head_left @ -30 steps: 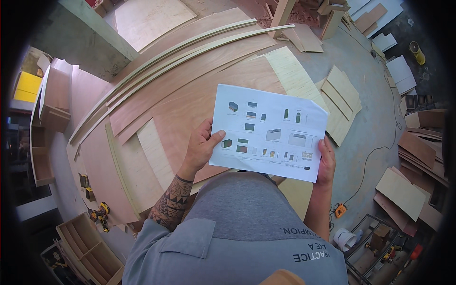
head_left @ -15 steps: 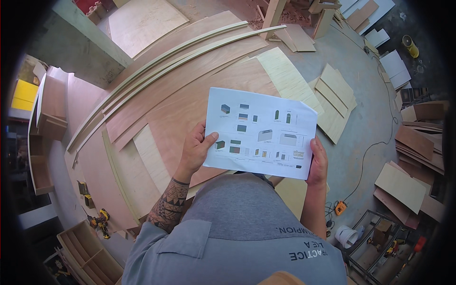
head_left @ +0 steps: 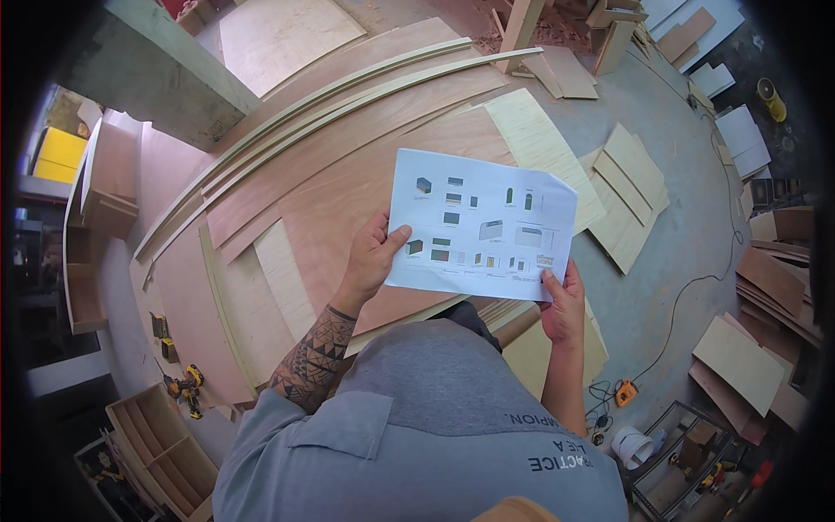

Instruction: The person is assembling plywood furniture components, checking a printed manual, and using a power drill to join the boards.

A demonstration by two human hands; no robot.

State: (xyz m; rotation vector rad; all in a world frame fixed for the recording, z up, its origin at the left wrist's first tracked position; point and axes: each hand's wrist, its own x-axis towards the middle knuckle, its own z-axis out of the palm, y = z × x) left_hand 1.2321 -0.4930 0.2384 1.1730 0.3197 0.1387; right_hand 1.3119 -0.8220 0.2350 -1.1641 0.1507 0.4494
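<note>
A white paper sheet (head_left: 474, 196) with small printed drawings of furniture pieces is held in front of my body, above a stack of plywood sheets (head_left: 383, 187). At its left edge, my left hand (head_left: 376, 252) grips the paper with the thumb on top and the fingers underneath. My right hand (head_left: 564, 304) pinches the lower right corner, the thumb lying on the printed face. The fingers behind the paper are mostly hidden. The sheet's upper right corner looks folded or cut off.
Long wooden strips (head_left: 348, 91) lie across the plywood. A concrete pillar (head_left: 165, 78) rises at the far left. Yellow-black cordless drills (head_left: 184, 389) sit at the lower left. An orange power box (head_left: 624, 393) with a cable, a white bucket (head_left: 632, 445) and leaning board offcuts (head_left: 738, 361) are at the right.
My right hand has shifted from the paper's right edge to its lower right corner, its thumb now on the face. The sheet has tilted and moved slightly up; the view has shifted a little.
</note>
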